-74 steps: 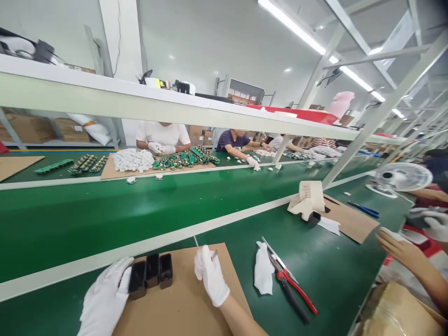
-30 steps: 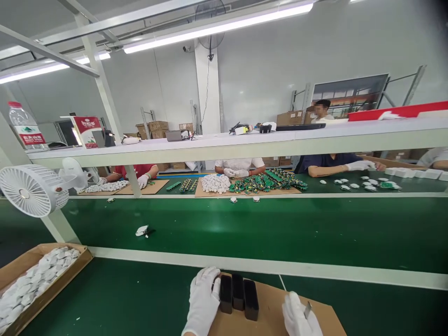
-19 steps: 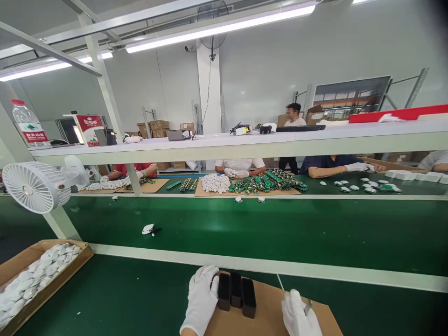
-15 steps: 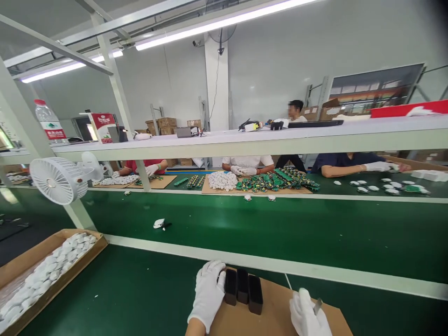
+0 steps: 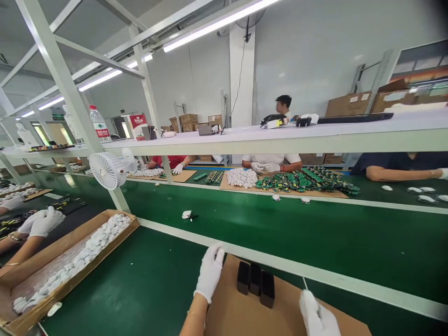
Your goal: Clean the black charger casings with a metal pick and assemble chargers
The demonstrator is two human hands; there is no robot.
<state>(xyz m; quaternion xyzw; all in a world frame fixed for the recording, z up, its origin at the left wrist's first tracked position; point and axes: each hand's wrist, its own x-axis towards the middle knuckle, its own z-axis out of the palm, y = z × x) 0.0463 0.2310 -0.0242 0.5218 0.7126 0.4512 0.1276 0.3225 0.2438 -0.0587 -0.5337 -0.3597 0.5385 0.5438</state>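
Three black blocks (image 5: 255,282) stand side by side on a brown cardboard sheet (image 5: 238,312) near the bottom edge. My left hand (image 5: 210,273), in a white glove, hovers just left of the blocks with its fingers stretched out, apart from them and holding nothing. My right hand (image 5: 317,317), also gloved, sits low at the right of the cardboard with its fingers curled. The small metal tool it held a moment ago is hidden by the glove.
A cardboard box of white parts (image 5: 70,266) lies at my left, with a co-worker's gloved hands (image 5: 42,221) beyond it. A white fan (image 5: 105,170) stands by a post. A white part (image 5: 187,214) lies on the green belt (image 5: 280,233). Workers opposite sit behind green circuit boards (image 5: 308,182).
My view has swung to the left. My left hand has let go of the black blocks and moved off to their left. My right hand has stayed low on the cardboard.
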